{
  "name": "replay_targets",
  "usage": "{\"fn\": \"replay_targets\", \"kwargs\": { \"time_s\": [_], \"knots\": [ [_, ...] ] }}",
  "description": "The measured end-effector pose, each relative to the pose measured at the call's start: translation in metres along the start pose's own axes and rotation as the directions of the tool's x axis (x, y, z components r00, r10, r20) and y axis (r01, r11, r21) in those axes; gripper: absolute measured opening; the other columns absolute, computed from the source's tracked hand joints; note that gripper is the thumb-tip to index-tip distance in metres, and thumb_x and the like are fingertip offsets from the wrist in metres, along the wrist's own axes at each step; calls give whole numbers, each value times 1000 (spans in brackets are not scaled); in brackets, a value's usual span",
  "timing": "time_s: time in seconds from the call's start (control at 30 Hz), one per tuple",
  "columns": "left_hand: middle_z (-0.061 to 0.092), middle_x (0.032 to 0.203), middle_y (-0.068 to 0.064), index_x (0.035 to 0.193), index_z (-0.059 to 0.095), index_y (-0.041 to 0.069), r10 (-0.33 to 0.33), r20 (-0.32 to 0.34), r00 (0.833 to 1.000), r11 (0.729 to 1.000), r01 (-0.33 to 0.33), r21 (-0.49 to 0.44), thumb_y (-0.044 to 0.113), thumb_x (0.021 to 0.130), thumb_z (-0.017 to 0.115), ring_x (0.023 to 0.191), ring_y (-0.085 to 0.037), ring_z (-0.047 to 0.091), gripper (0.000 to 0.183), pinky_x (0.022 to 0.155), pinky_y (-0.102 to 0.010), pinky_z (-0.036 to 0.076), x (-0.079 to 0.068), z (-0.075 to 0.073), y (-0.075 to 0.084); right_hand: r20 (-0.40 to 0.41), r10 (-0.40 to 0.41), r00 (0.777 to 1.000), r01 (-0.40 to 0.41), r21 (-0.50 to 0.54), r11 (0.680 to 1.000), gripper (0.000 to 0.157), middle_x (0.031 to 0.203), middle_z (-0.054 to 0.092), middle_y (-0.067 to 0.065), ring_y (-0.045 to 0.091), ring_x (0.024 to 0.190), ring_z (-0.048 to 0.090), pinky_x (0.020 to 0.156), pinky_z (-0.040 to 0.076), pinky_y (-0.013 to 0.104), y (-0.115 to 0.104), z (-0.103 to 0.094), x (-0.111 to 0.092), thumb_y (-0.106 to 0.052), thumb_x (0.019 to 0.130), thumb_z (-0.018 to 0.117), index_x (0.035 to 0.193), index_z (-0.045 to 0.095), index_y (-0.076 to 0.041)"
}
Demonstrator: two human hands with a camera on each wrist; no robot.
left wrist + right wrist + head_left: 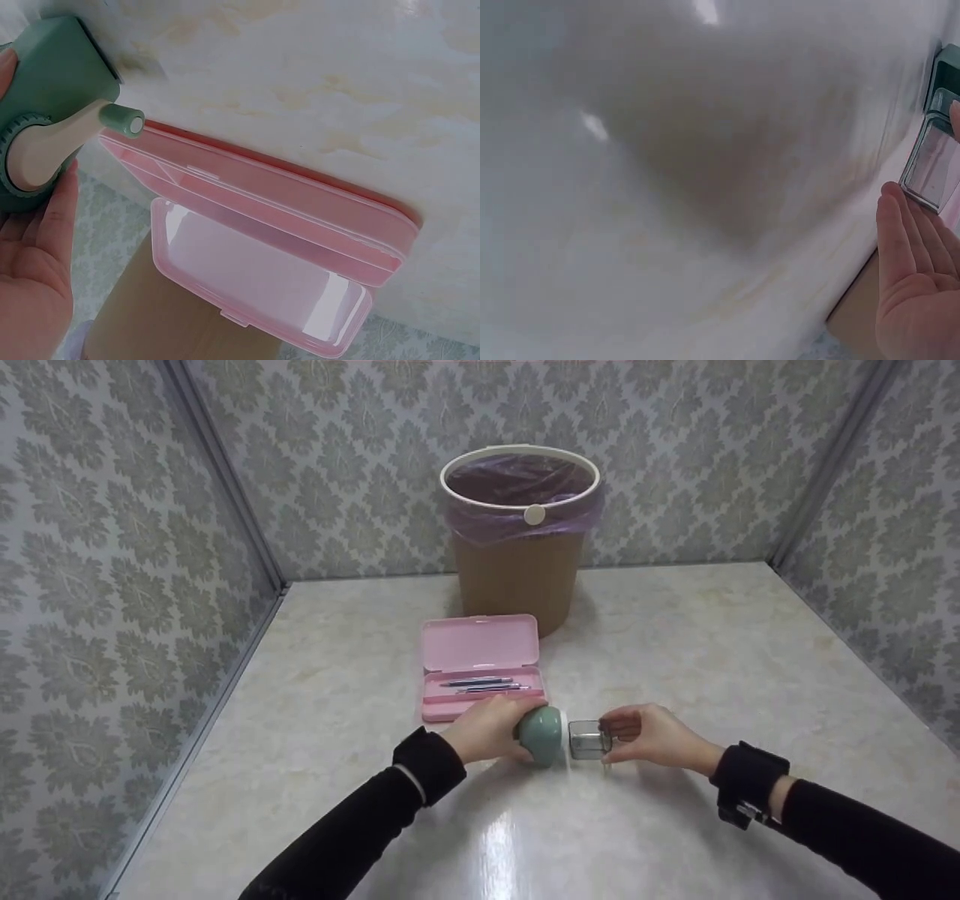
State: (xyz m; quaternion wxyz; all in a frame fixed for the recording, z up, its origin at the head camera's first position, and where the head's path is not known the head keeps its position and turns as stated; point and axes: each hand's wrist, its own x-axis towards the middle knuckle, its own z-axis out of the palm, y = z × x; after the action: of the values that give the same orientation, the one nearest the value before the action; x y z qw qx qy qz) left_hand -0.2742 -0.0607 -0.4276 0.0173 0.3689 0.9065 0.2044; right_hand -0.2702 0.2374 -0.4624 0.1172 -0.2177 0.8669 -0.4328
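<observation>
A green pencil sharpener (541, 736) with a crank (67, 142) lies tipped on its side, gripped by my left hand (489, 729). The thumb and fingers span its body in the left wrist view. From its white-edged end sticks out a clear, smoky shavings drawer (588, 741). My right hand (660, 736) pinches the outer end of this drawer between thumb and fingertips. In the right wrist view, the drawer (931, 163) is partly out of the green body, cut off by the frame edge.
Just behind my left hand lies an open pink pencil case (480, 643) with several pens or pencils (484, 682) in it. A brown bin (517, 577) with a purple liner stands farther back, near the patterned wall (360, 472). Side walls flank the marbled table (712, 645).
</observation>
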Motion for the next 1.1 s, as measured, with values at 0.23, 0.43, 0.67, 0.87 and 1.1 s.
{"fn": "replay_targets", "kwargs": {
  "time_s": [0.23,0.43,0.67,0.87,1.1],
  "knots": [
    [72,129,-8,138,59,8,5,10,1000,1000,-5,15,20,73,94,117,-24,68,75,106,-39,54,0,0,0,8,-19,1000,19,13,1000,66,126,70,27,40,118,69,101,57,37,2,13,2,-14,75,90,129,62,11],
    [72,129,-8,138,59,9,0,8,1000,1000,0,22,21,73,93,118,-24,69,74,106,-39,55,1,0,0,1,-15,1000,15,20,1000,67,127,71,25,40,121,68,103,55,41,-1,19,5,-19,75,91,130,64,8],
    [72,128,-7,137,60,9,-6,12,1000,1000,6,8,19,73,93,117,-23,69,73,106,-39,54,0,1,-1,-21,-43,999,44,61,997,62,125,70,28,42,119,68,102,57,43,1,27,10,-13,78,89,128,64,11],
    [71,132,-7,139,59,9,-16,23,1000,1000,16,9,19,74,93,120,-23,68,74,108,-39,54,1,1,0,-31,-41,999,44,98,994,63,127,69,28,42,120,67,103,56,40,2,32,12,-11,77,89,129,63,11],
    [71,132,-7,139,59,10,-15,18,1000,1000,14,18,19,74,93,120,-23,68,75,107,-39,54,1,1,-1,-32,-37,999,41,125,991,64,128,69,27,41,121,67,102,56,34,1,37,17,-11,75,90,130,63,9]
  ]
}}
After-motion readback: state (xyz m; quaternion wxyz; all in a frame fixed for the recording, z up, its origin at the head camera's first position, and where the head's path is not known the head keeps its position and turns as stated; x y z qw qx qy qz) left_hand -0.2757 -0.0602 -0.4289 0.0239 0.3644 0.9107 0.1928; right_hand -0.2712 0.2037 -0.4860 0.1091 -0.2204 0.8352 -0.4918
